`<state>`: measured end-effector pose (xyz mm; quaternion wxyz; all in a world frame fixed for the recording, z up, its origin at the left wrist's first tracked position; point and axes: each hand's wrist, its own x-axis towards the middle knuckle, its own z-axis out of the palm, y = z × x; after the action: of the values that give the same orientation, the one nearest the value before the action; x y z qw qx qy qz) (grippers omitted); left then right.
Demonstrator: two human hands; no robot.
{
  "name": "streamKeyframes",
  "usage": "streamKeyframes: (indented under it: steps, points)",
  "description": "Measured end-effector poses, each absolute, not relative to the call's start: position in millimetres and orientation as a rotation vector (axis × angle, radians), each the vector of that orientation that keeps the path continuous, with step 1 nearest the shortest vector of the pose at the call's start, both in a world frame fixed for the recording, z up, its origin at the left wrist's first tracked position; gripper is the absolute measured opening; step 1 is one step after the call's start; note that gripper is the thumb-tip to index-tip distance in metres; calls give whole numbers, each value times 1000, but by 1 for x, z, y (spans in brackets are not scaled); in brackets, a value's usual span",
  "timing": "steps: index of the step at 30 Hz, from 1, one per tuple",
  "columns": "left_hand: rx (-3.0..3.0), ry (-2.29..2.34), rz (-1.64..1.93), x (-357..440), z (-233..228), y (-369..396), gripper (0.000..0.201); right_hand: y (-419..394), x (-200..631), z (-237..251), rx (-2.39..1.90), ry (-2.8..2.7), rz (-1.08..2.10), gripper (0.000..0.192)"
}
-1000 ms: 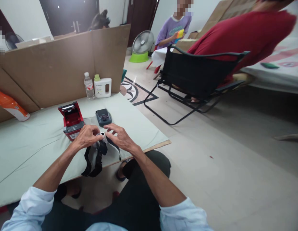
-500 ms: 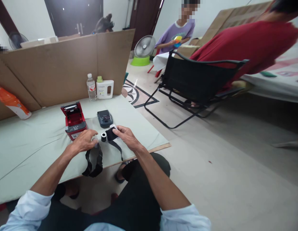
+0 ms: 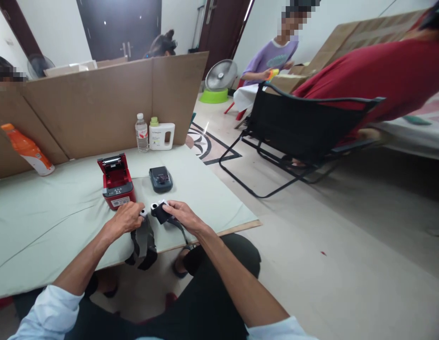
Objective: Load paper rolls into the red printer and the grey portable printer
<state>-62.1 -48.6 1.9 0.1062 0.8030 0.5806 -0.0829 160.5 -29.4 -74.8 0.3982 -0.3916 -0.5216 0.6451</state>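
My left hand (image 3: pixel 126 218) is closed on a small white paper roll (image 3: pixel 143 213) with a dark core hole. A long dark strip (image 3: pixel 144 243) hangs from there over the table's front edge. My right hand (image 3: pixel 181 215) pinches another paper roll, whose dark unrolled end (image 3: pixel 162 214) drapes in front of the fingers. Just left of it, touching or nearly so, is a third small roll (image 3: pixel 154 207) with its round end up. Beyond my left hand sits a red label printer (image 3: pixel 119 182) with its lid raised. A dark handheld device (image 3: pixel 161 179) lies behind the rolls.
On the pale-covered table (image 3: pixel 74 193) stand a water bottle (image 3: pixel 142 134) and a white detergent jug (image 3: pixel 161 137) before a cardboard screen (image 3: pixel 95 108). An orange-and-white bottle (image 3: pixel 28 150) leans at left. A black folding chair (image 3: pixel 304 127) with a person in red is at right.
My left fingers, apart before, have closed on the small white roll. My right hand has brought its roll closer to the standing one. The view has shifted slightly left.
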Motion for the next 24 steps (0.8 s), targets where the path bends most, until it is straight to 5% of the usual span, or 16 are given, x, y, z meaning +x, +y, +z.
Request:
streamKeyframes:
  steps: [8, 24]
  points:
    - [2358, 1695, 91, -73, -7, -52, 44, -28, 167, -61, -1007, -1355, 1496, 49]
    - [2174, 1432, 357, -111, -2, -59, 53, -20, 182, -84, -1027, -1287, 1443, 46]
